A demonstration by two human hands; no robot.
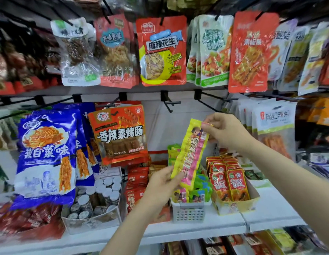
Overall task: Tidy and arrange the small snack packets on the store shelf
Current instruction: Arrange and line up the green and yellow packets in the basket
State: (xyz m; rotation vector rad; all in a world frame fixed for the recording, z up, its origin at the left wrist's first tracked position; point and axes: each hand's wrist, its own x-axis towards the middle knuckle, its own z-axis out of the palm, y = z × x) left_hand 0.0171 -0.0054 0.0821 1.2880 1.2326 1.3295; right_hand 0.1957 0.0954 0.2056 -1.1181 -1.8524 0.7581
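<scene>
The long yellow-and-pink snack packet (191, 153) hangs between the 2 hands, its long axis running steeply from upper right down to lower left, tilted a little off vertical. The right hand (226, 132) pinches its top edge between thumb and fingertips; the left hand (162, 183) grips its lower end, fingers curled around the bottom. It sits directly above the white slotted basket (189, 212) on the shelf (270, 210), where more yellow, pink and green packets (198, 195) stand upright. The coming move, in my judgement, is a drop straight down into that basket, so the packet must turn upright to match its neighbours; the left hand is nearer the basket and would guide the bottom in. The packet and left hand hide much of the basket's contents, so free room inside cannot be judged. The print on the packet is too blurred to read in full.
</scene>
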